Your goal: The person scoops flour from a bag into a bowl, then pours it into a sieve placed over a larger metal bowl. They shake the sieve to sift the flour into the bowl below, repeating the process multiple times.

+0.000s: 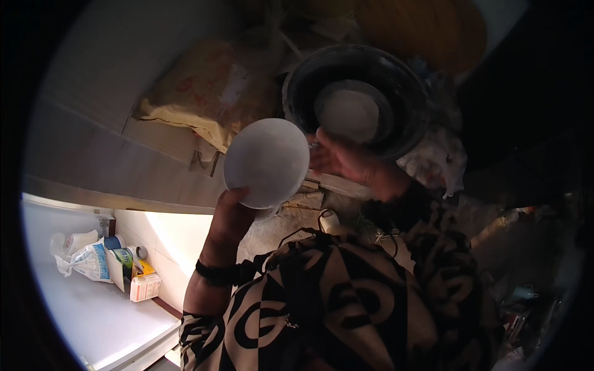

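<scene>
A white bowl [267,163] is tilted toward me, and its pale inside looks bare. My left hand [234,201] grips the bowl at its lower left edge, the thumb over the rim. Close to the bowl's right side is my right hand [346,159], its fingers apart and slightly blurred, with nothing visible in them. Beyond the right hand stands a large dark basin [403,99]. A pale, whitish mass [349,112], perhaps powder, lies in the bottom of this basin. The right hand overlaps the basin's near rim in the picture.
A tan sack [198,83] with red markings lies left of the basin. Crumpled clear plastic bags [442,157] rest at the basin's right. A large brown rounded thing [427,28] is behind it. Several packages [93,260] stand at the lower left by a sunlit tiled patch.
</scene>
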`<state>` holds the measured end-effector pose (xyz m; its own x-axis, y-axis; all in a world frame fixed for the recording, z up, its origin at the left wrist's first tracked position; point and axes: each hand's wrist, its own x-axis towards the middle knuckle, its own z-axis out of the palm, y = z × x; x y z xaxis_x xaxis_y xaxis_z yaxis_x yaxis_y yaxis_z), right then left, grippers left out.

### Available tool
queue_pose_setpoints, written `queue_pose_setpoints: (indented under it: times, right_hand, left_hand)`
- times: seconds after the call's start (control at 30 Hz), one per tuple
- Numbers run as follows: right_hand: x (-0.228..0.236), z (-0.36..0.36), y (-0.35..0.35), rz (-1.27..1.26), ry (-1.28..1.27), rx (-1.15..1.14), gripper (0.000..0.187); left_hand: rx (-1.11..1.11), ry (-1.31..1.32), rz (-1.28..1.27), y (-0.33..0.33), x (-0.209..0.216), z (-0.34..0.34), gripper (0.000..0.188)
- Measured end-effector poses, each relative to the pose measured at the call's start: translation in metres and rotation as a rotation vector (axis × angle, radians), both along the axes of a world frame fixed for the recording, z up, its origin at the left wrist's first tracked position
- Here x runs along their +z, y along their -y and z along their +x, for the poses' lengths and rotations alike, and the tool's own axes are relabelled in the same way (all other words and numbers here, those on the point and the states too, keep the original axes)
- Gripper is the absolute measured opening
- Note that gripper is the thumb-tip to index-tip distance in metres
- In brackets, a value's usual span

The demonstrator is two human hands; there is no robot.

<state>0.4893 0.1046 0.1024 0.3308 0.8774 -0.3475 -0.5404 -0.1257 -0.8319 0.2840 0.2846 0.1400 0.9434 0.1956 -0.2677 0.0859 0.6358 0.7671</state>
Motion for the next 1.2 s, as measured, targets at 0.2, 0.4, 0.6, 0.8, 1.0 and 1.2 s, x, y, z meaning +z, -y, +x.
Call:
queue_pose_setpoints:
  times: [0.2, 0.4, 0.6, 0.8, 1.0, 1.2]
  right_hand:
    - [-0.113, 0.199, 0.079, -0.889, 1.145, -0.202, 0.027]
    - [-0.189, 0.244, 0.108, -1.049, 0.560, -0.292, 0.015]
    - [-0.202, 0.251, 0.121, -0.609, 0.871, 0.278, 0.019]
    - [-0.127, 0.193, 0.096, -0.418, 0.552, -0.196, 0.022]
    - [-0.085, 0.144, 0.065, -0.579, 0.035, -0.630, 0.063]
    - [-0.083, 0.121, 0.076, -0.465, 0.171, -0.729, 0.063]
  left_hand:
    - [0.194, -0.056, -0.001, -0.007, -0.011, 0.028, 0.063]
    - [0.335, -0.112, -0.014, -0.007, -0.014, 0.019, 0.062]
    - [0.368, -0.134, -0.017, -0.014, -0.020, 0.014, 0.064]
    - [0.281, -0.094, -0.035, -0.026, -0.023, 0.021, 0.064]
    - [0.235, -0.070, -0.036, -0.034, -0.011, 0.034, 0.065]
    - [0.184, -0.044, -0.062, -0.039, -0.010, 0.042, 0.065]
